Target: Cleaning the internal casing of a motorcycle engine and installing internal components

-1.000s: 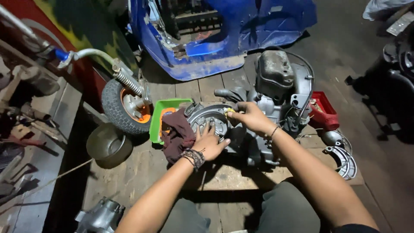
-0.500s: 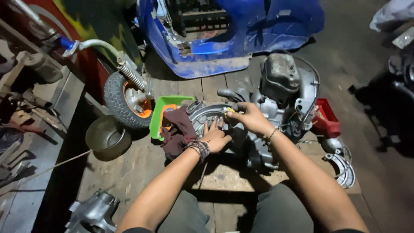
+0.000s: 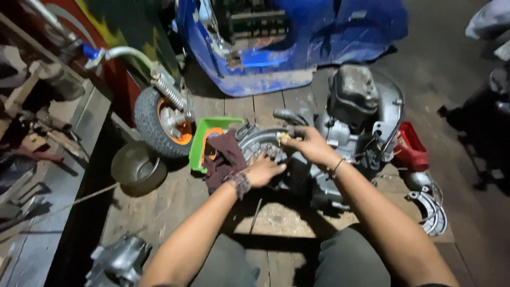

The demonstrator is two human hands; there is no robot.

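Observation:
A grey scooter engine [image 3: 350,122] lies on a wooden floor in front of me. My left hand [image 3: 264,169] rests flat on the round finned flywheel [image 3: 255,142] at the engine's left end, beside a dark maroon rag [image 3: 226,159]. My right hand [image 3: 308,144] is closed on a small tool with a yellowish tip [image 3: 282,137] at the flywheel's upper edge. Both wrists wear bracelets.
A green tray [image 3: 204,138] sits under the rag. A small wheel with an orange hub [image 3: 162,125] and a metal bowl [image 3: 137,169] lie to the left. A blue scooter body [image 3: 297,42] stands behind. A red container [image 3: 411,149], brake shoes [image 3: 430,210] and a metal part [image 3: 119,260] lie nearby.
My hands have stayed on the flywheel with only slight shifts. My head has tilted a little, so the scene sits lower in view.

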